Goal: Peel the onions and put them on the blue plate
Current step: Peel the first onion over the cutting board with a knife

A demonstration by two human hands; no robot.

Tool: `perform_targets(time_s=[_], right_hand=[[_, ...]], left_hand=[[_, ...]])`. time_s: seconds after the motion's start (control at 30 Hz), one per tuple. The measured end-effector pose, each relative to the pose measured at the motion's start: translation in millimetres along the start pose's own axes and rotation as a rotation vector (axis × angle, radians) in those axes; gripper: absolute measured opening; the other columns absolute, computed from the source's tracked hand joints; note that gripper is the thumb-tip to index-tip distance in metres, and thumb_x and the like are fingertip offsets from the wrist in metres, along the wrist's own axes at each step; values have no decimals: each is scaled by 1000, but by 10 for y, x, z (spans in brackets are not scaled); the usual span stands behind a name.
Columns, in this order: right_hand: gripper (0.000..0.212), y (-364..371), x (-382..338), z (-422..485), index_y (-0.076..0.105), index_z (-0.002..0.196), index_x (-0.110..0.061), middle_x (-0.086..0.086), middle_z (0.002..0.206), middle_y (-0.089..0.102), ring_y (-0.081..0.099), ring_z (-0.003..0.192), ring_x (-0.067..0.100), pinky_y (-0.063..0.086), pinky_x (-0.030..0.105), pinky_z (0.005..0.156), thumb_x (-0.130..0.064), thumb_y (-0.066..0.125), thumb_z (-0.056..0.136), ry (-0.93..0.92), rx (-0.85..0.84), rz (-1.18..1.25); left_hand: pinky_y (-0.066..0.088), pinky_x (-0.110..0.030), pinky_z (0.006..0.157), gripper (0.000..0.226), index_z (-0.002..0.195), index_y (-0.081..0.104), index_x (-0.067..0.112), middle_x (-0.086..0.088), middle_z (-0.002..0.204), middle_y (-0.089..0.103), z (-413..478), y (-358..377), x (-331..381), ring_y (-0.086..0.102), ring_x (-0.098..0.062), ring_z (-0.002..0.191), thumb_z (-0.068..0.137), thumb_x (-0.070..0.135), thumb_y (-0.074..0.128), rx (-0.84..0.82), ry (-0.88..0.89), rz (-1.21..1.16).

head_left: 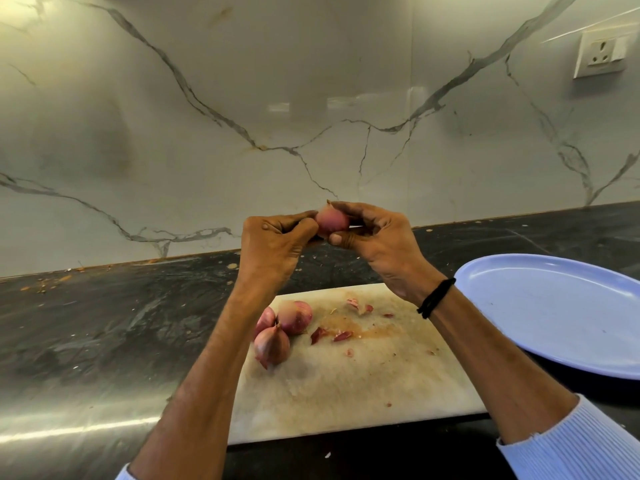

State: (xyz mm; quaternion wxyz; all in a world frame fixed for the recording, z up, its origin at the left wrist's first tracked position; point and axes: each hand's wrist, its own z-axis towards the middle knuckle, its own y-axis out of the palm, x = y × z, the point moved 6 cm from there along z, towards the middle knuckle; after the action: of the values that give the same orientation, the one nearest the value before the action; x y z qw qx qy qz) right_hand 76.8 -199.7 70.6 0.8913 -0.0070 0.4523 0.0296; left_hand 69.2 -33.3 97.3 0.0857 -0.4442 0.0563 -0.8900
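Note:
A small red onion (331,220) is held up in the air above the counter. My right hand (375,242) grips it from the right, fingers curled over its top and thumb beneath. My left hand (273,242) pinches its left side with fingertips. Three unpeeled red onions (282,329) lie together on the left part of the white cutting board (346,382), partly hidden by my left forearm. Scraps of onion skin (332,336) are scattered on the board. The blue plate (554,313) sits to the right of the board with nothing on it.
The dark stone counter (104,323) runs left and right, backed by a white marble wall (311,98). A wall socket (601,53) is at the upper right. Small crumbs lie along the counter's back edge.

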Motion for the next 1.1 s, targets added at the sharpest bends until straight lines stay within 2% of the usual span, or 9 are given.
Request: perform_targets(time_s=[0.1, 0.23, 0.4, 0.6, 0.77, 0.93, 1.0, 1.1], right_hand=[[52, 0, 10, 2, 66, 123, -9, 7, 121, 68, 65, 114, 19, 55, 36, 97, 4, 77, 75, 5, -1, 0], [51, 3, 18, 1, 69, 119, -16, 7, 121, 69, 66, 113, 21, 57, 37, 94, 6, 79, 74, 1, -13, -5], [53, 12, 15, 0, 68, 121, -10, 7, 121, 68, 68, 109, 18, 58, 29, 87, 9, 79, 73, -12, -18, -39], [53, 11, 9, -8, 67, 120, -11, 4, 119, 69, 69, 107, 17, 57, 26, 85, 7, 80, 72, -18, -19, -47], [52, 17, -10, -10, 66, 121, -14, 3, 122, 68, 67, 111, 15, 56, 27, 90, 7, 78, 74, -30, -25, -27], [52, 21, -4, -12, 66, 121, -13, 4, 122, 68, 67, 110, 15, 56, 24, 86, 9, 77, 75, -18, -27, -31], [53, 16, 1, -9, 67, 122, -13, 4, 122, 68, 68, 109, 15, 57, 25, 86, 10, 77, 75, -13, -25, -47], [54, 19, 25, -7, 67, 124, -12, 3, 122, 68, 68, 110, 16, 57, 32, 92, 8, 78, 75, -25, -27, -141]], left_hand=[[60, -23, 74, 21, 108, 75, 8, -5, 95, 77, 14, 22, -32, 75, -9, 80, 88, 15, 73, -13, -35, 5], [55, -13, 69, 25, 111, 74, 8, 5, 89, 74, 6, 31, -28, 71, 3, 76, 86, 15, 75, -18, -30, 50], [56, -13, 74, 28, 111, 74, 9, 6, 92, 73, 1, 27, -14, 70, 5, 80, 84, 15, 77, -16, -8, 66], [56, -14, 77, 29, 111, 74, 9, 8, 93, 72, 3, 46, -8, 70, 7, 80, 82, 15, 78, -2, 30, 103], [61, -26, 82, 22, 107, 76, 11, 5, 93, 76, 19, -24, -58, 74, -4, 85, 85, 12, 77, 71, -10, 72], [62, -29, 74, 10, 95, 78, 19, 0, 86, 78, 6, 19, -81, 76, -15, 81, 86, 16, 75, 45, -90, -50], [62, -34, 78, 13, 99, 79, 16, -1, 88, 78, 12, 34, -97, 76, -18, 83, 86, 18, 76, 25, -106, -54], [61, -38, 84, 25, 107, 78, 12, -2, 95, 78, 17, 39, -110, 75, -14, 87, 84, 22, 78, -7, -96, -6]])
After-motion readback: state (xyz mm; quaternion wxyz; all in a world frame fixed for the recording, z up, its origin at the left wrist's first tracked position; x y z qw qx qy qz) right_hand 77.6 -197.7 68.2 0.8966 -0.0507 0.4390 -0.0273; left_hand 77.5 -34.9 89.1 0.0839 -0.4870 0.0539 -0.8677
